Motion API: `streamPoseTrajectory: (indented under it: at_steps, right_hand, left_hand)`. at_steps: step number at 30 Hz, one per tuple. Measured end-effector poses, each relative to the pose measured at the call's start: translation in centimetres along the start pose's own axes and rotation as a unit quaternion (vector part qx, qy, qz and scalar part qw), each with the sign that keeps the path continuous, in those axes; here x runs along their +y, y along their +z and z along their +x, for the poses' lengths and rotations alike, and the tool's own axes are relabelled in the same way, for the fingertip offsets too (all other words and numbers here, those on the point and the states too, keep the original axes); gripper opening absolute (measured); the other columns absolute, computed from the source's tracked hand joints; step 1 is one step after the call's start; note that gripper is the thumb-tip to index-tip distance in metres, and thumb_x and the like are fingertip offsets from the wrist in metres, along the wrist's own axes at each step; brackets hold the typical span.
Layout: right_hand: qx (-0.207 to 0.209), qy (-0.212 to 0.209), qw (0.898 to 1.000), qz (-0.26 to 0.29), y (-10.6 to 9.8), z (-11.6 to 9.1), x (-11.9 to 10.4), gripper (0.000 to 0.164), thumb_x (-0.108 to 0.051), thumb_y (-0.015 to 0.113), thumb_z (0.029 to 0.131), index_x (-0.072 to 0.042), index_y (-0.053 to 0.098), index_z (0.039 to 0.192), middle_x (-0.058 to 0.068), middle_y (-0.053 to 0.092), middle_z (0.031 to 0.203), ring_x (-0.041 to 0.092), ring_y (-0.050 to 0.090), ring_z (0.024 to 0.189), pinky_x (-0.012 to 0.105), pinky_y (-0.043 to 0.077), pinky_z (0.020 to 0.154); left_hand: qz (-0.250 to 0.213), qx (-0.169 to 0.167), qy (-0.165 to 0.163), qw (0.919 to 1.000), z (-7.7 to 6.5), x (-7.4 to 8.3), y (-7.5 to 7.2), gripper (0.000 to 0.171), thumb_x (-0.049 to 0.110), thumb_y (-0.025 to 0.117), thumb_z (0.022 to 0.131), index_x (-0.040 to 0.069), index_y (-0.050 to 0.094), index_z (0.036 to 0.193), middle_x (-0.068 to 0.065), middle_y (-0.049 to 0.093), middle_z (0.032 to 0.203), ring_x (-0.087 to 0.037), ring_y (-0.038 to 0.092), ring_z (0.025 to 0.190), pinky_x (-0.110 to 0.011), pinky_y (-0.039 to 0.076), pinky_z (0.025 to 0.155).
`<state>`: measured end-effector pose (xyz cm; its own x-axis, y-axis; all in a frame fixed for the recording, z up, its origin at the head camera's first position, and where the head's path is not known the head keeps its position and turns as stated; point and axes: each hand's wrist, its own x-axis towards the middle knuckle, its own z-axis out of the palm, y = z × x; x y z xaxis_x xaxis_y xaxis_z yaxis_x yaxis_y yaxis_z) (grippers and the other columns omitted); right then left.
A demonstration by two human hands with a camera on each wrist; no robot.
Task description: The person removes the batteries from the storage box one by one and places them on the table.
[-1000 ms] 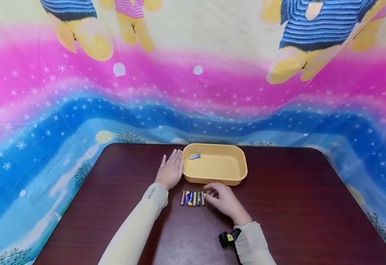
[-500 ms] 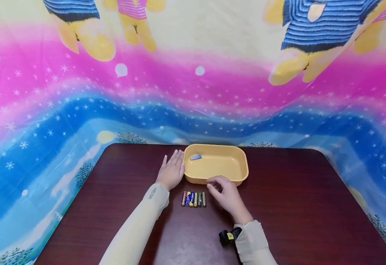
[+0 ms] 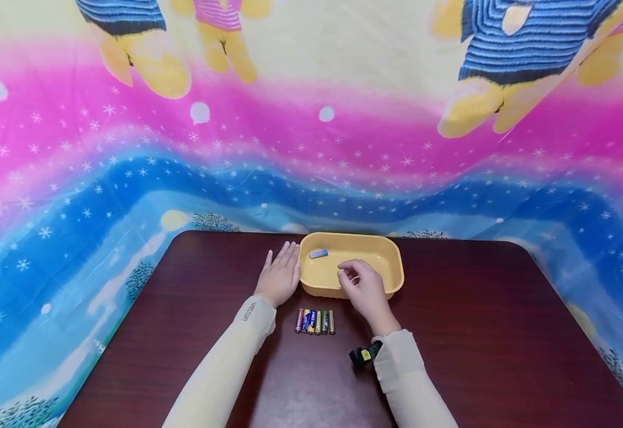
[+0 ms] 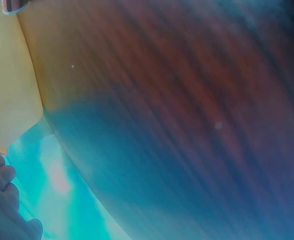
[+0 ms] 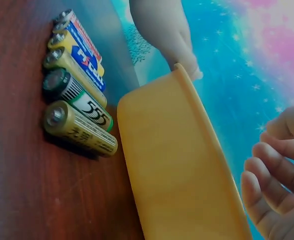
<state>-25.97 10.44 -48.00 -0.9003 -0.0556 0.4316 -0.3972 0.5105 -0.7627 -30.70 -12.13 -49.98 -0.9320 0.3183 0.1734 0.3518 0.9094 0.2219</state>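
Observation:
In the head view, my left hand (image 3: 281,277) lies flat on the table, fingers straight, at the left wall of a yellow plastic basin (image 3: 322,291). My right hand (image 3: 366,291) is over the basin's front rim with curled fingers, thumb and index finger close together. Whether something small sits between them is hidden in the head and right wrist views. One blue battery (image 3: 319,254) lies in the basin's back left. Several batteries lie side by side before it, including a blue-yellow one (image 3: 312,321), a green "555" battery (image 5: 82,100) and a gold battery (image 5: 79,129) at the right end.
The dark red-brown wooden table (image 3: 483,333) extends to both sides of the basin. A patterned cloth (image 3: 268,142) hangs behind the table's back edge. A black wrist camera (image 3: 362,355) sits on the right sleeve.
My right hand has moved from beside the right end of the battery row, forward over the basin's front rim. My left hand stays against the basin. The visible batteries keep their places.

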Motion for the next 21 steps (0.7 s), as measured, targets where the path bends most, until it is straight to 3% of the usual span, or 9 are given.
streamPoseTrajectory:
  at_steps: [10,21]
  right_hand:
    - [-0.035,0.055,0.998,-0.021,1.3,2.7,0.5,0.018,-0.015,0.069,0.095,-0.001,0.073,0.107,0.008,0.066,0.095,0.023,0.063,0.088,0.039,0.057,0.079]
    - [-0.06,0.079,0.995,-0.016,2.6,4.6,0.4,0.02,-0.012,0.069,0.092,0.001,0.071,0.108,0.011,0.067,0.097,0.025,0.064,0.089,0.041,0.056,0.083]
  left_hand:
    - [-0.006,0.002,0.001,1.0,-0.1,0.0,0.2,0.054,0.028,0.032,0.111,0.007,0.03,0.16,-0.006,0.025,0.167,-0.021,0.015,0.156,-0.049,0.007,0.126]
    - [-0.001,0.001,-0.001,1.0,0.0,0.0,0.1,0.054,0.028,0.032,0.111,0.008,0.028,0.161,-0.007,0.025,0.167,-0.02,0.014,0.156,-0.049,0.007,0.126]
